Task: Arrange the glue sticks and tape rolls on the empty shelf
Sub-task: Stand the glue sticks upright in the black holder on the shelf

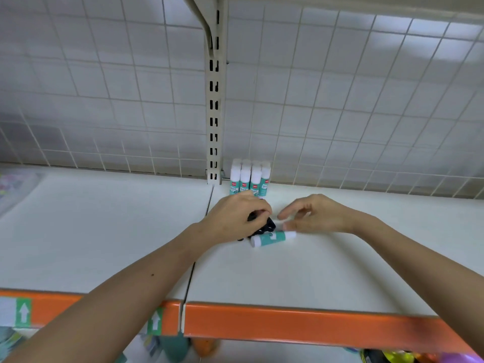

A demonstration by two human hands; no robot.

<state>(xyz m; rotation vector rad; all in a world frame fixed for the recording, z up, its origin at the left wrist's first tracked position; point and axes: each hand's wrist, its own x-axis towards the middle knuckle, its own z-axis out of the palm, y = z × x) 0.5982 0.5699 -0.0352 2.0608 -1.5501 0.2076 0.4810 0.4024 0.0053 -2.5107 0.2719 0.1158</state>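
4 glue sticks (250, 179) upr., 1 flat

This is a shop aisle: a white metal shelf (327, 271) meets a slotted upright post (214, 113) in front of a wire grid back panel (340, 100). Its front edge carries an orange strip (288, 320) with green arrow labels (23, 311). Identical glue sticks (250, 178) stand in a row at the back, and colourful goods (392, 357) show below.
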